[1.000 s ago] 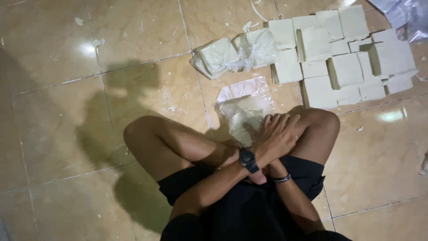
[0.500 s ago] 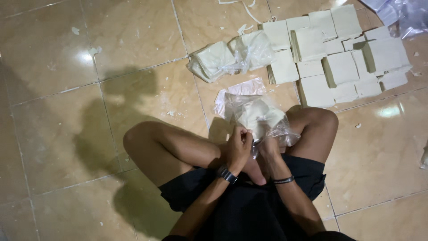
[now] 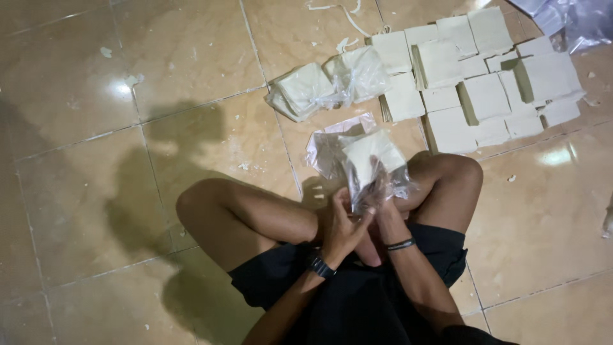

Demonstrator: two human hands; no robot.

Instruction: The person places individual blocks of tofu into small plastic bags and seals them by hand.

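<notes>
I sit cross-legged on a tiled floor. My left hand [image 3: 341, 223] and my right hand [image 3: 383, 207] meet just above my crossed legs and both grip the gathered neck of a clear plastic bag [image 3: 373, 166]. The bag stands up from my hands and holds a stack of pale square sheets. A black watch is on my left wrist and a dark band on my right wrist. A small pile of empty clear bags [image 3: 335, 131] lies flat on the floor just beyond the held bag.
Two filled, closed bags [image 3: 329, 86] lie on the floor further ahead. To the right, several loose stacks of pale square sheets [image 3: 479, 83] cover the tiles. Crumpled clear plastic [image 3: 568, 19] sits at the top right corner. Small white scraps dot the floor.
The bag with the sheet stack has been lifted from behind my hands and now stands upright. Both hands have shifted to its gathered neck.
</notes>
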